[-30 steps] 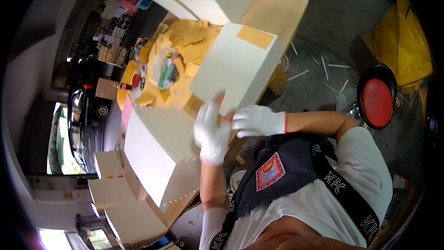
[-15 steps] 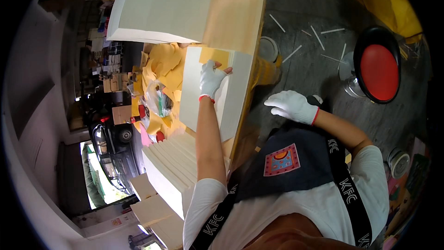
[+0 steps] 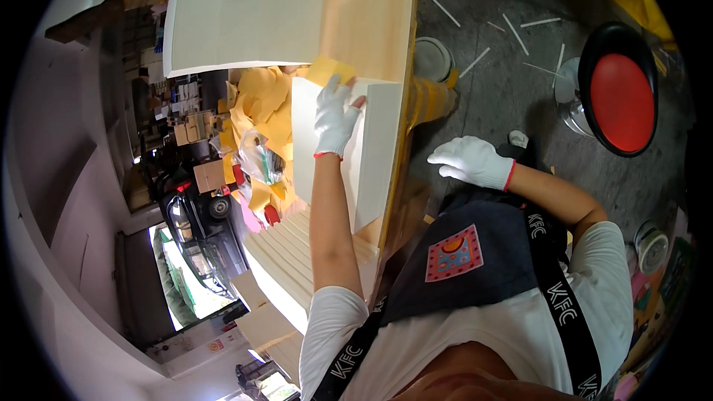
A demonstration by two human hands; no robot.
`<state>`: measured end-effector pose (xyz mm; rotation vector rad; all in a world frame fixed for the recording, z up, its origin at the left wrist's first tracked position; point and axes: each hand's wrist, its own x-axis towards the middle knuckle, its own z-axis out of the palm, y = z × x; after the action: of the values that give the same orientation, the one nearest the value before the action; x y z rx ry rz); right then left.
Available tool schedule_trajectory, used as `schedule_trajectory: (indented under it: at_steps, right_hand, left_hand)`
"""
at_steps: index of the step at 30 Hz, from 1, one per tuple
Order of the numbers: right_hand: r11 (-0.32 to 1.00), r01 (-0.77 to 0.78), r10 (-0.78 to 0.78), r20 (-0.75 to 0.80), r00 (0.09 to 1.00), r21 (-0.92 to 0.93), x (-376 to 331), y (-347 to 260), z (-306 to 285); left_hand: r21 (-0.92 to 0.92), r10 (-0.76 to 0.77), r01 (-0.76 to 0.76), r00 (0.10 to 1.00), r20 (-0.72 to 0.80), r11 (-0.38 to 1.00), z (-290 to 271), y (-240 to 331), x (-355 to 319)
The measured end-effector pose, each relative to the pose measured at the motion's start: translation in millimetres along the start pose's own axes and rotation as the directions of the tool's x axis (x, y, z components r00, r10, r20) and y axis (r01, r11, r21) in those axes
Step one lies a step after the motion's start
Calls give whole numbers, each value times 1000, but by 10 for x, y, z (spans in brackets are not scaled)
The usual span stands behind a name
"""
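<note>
Our left grip (image 3: 334, 122), partly spread, touches the yellow card (image 3: 325, 70); we cannot tell if it grasps. Our right grip (image 3: 472, 163) hangs loosely released.

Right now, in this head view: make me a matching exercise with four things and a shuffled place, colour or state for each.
1. left hand
2. right hand
3. stool
4. plastic bag

A. among yellow pieces
B. red-seated
C. over the white stack, at the yellow card
D. apart from the white stack, nothing seen in it

Pairs: 1-C, 2-D, 3-B, 4-A
</note>
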<state>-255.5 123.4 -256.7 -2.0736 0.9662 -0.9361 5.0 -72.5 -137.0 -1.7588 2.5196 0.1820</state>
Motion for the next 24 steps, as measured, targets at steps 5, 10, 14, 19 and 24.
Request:
schedule_trajectory:
  at_steps: [5,10,14,19,24]
  right_hand:
    - [999,-47,47,-12,999,24,-88,106,37]
    - [999,-35,36,-33,999,22,-41,134,-22]
    - [997,-72,72,-20,997,23,-61,208,18]
    - [994,-106,105,24,994,8,-76,183,17]
    - [985,-172,171,74,983,11,-86,166,9]
  left_hand:
    - [-9,-162,162,985,-60,987,-188,495,-147]
    - [142,-242,255,965,-104,956,-2,652,-225]
    - [24,-155,161,975,-161,987,27,521,-291]
    - [-10,-154,154,971,-182,988,40,522,-321]
    - [-16,-113,112,970,-214,994,58,547,-345]
